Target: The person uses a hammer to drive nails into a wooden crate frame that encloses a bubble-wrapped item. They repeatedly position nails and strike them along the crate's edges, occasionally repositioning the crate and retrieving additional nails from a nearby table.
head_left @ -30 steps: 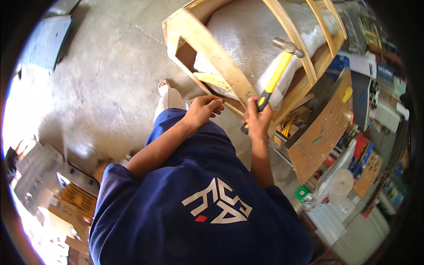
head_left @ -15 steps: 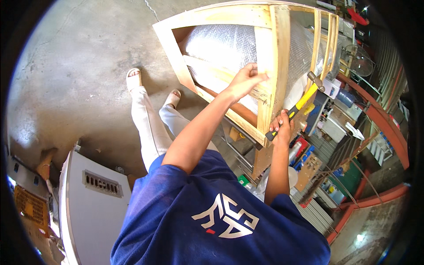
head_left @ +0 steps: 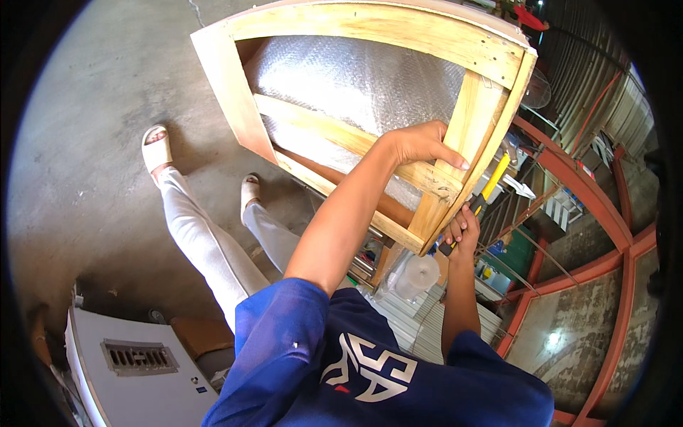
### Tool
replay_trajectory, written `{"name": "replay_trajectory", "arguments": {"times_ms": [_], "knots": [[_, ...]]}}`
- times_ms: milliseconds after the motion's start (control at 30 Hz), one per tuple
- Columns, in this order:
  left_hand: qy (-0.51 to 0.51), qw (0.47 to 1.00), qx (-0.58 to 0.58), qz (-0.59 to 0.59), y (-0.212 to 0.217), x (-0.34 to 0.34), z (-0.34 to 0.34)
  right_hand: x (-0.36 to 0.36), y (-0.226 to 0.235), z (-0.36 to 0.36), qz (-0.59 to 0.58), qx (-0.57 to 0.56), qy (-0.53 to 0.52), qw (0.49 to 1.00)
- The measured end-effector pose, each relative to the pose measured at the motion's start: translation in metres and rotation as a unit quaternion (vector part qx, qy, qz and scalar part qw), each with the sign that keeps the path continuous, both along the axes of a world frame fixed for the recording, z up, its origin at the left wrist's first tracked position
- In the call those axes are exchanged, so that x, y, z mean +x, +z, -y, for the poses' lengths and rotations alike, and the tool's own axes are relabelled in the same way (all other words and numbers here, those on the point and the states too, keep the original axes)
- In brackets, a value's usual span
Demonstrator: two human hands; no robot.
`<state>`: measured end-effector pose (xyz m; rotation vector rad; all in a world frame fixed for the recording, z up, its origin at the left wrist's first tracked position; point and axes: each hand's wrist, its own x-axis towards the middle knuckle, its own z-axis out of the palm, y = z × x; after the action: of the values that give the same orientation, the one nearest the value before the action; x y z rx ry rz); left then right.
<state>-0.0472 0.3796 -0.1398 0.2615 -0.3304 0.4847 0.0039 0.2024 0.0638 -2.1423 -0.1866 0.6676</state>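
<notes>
A pale wooden crate frame (head_left: 356,21) tilts across the upper middle, with a bubble-wrapped object (head_left: 348,75) inside it. My left hand (head_left: 425,146) grips the crate's short upright board (head_left: 475,107) near the right corner. Its thumb lies across the board's face, while the other fingers are partly hidden at the inner edge. Just beyond the crate's right edge, my right hand (head_left: 462,231) is wrapped round the black grip of a hammer (head_left: 492,179) with a yellow handle. The hammer's head is up, pointing away from me, and hard to make out.
A white cabinet (head_left: 142,384) with a metal vent grille stands at lower left. Below the crate's right corner is a roll of clear wrap (head_left: 416,276). Red steel beams (head_left: 626,306) run along the right. Concrete floor (head_left: 92,171) extends at left, beside my sandalled feet.
My view has turned, so the crate's near side shows more fully. The left hand now grips the board with its thumb across it. The hammer has moved partly behind the crate's right edge.
</notes>
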Motion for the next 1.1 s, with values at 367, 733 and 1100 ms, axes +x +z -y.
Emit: {"name": "replay_trajectory", "arguments": {"times_ms": [367,733,1100], "knots": [[-0.02,0.999,0.001,-0.047,0.007,-0.018,-0.001,-0.005,-0.003,0.0,0.004,0.0,-0.007,1.0],[-0.063,0.995,-0.015,-0.075,-0.01,-0.026,0.0,0.001,-0.01,0.005,-0.087,0.05,0.035,0.994],[-0.166,0.98,-0.083,0.072,-0.107,-0.004,-0.005,-0.006,-0.012,0.002,-0.135,0.111,0.048,0.983]]}}
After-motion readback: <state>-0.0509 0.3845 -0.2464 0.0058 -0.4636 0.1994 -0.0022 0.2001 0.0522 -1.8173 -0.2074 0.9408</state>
